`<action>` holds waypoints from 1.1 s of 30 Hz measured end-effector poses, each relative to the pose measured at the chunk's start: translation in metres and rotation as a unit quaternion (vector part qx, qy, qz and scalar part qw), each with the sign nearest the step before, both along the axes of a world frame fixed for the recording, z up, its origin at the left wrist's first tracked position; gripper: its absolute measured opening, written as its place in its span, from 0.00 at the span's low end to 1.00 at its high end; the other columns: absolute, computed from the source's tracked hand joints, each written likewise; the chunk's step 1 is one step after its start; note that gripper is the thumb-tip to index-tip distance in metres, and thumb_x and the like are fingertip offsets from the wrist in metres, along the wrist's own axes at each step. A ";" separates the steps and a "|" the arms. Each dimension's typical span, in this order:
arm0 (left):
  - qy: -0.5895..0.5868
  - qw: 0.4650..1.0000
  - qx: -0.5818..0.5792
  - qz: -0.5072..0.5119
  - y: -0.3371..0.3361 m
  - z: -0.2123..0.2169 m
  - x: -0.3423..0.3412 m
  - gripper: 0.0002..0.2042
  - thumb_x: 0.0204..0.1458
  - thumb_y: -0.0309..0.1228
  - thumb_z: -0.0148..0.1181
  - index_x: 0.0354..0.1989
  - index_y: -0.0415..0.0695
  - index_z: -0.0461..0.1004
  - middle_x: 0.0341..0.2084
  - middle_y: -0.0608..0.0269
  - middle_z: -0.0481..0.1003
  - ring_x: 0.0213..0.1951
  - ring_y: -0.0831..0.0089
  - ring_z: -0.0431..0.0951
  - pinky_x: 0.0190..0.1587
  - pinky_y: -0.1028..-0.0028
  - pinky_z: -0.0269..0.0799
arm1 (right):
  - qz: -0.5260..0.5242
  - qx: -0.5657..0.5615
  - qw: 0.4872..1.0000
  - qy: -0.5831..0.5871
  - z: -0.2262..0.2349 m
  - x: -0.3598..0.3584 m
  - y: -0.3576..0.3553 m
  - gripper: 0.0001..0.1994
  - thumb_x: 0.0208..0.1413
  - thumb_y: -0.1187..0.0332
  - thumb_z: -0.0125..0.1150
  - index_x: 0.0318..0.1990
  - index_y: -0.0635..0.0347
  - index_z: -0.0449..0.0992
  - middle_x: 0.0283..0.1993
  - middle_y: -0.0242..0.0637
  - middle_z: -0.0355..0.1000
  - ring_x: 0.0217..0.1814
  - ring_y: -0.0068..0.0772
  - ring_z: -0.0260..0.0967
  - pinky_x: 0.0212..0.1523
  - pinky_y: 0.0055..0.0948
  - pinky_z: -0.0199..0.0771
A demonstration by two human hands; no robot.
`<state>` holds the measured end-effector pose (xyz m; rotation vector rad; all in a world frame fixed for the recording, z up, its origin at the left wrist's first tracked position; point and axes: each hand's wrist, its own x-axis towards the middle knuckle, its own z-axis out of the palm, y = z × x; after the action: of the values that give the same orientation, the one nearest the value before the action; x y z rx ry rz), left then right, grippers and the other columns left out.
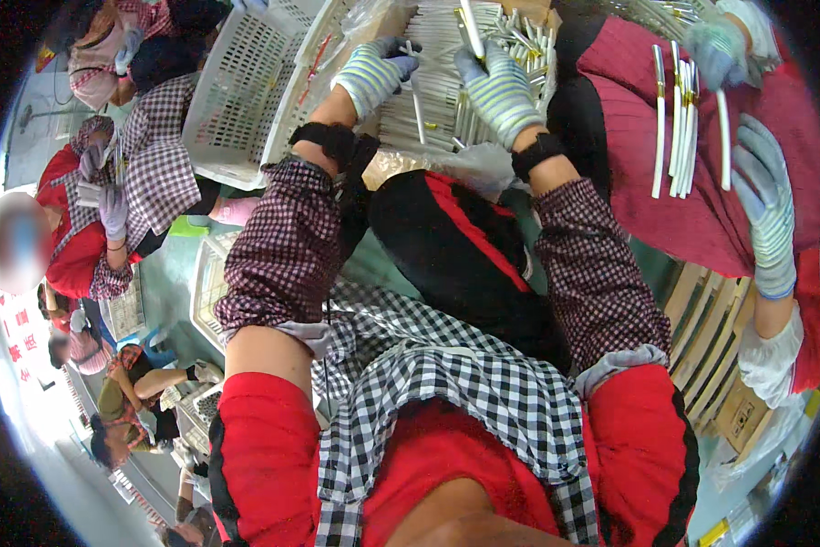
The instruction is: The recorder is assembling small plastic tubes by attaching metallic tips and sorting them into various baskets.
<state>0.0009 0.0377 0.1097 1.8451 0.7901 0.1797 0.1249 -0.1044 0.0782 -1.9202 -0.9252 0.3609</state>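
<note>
My left hand [373, 77], in a striped knit glove, pinches a slim white rod with a metal end [418, 111] that points down over the box. My right hand [501, 93], gloved the same way, grips a thicker white rod [471, 29], tilted up and away from me. Below both hands, a plastic-lined cardboard box [556, 18] is filled with many similar white rods [446, 77], some with gold-coloured bands. What the rods are I cannot make out. My fingertips partly hide the held ends.
White perforated crates [237, 109] stand left of the box. At right, a co-worker's gloved hands [763, 205] are over a dark red cloth [624, 109] bearing several white rods with gold bands [683, 128]. A slatted wooden pallet [701, 337] lies lower right. Other people sit at left.
</note>
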 end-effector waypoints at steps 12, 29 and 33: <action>-0.324 0.886 -0.314 0.105 -0.059 0.021 -0.006 0.10 0.57 0.33 0.50 0.43 0.43 0.72 0.34 0.67 0.74 0.37 0.78 0.72 0.41 0.78 0.69 | -0.033 0.261 0.937 0.228 0.038 -0.077 0.014 0.09 0.57 0.71 0.50 0.43 0.62 0.69 0.36 0.38 0.71 0.37 0.26 0.66 0.40 0.30 0.68; -0.117 0.972 0.200 -0.040 -0.094 0.083 -0.202 0.11 0.54 0.31 0.56 0.42 0.39 0.75 0.28 0.62 0.77 0.31 0.77 0.75 0.36 0.77 0.69 | 0.258 0.109 0.812 -0.512 0.119 -0.094 -0.080 0.23 0.42 0.56 0.62 0.49 0.47 0.74 0.32 0.34 0.71 0.31 0.38 0.69 0.28 0.35 0.70; -0.057 0.981 0.172 -0.069 -0.096 0.084 -0.211 0.11 0.53 0.31 0.57 0.41 0.39 0.75 0.27 0.59 0.77 0.30 0.74 0.76 0.35 0.75 0.70 | 0.279 0.109 0.768 -0.566 0.122 -0.102 -0.080 0.22 0.40 0.56 0.63 0.47 0.44 0.75 0.26 0.29 0.67 0.27 0.35 0.65 0.24 0.33 0.66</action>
<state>-0.2103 -0.0578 0.1939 2.1855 0.5744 0.3479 0.0225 -0.1848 0.2006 -1.4842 -2.2214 -0.6750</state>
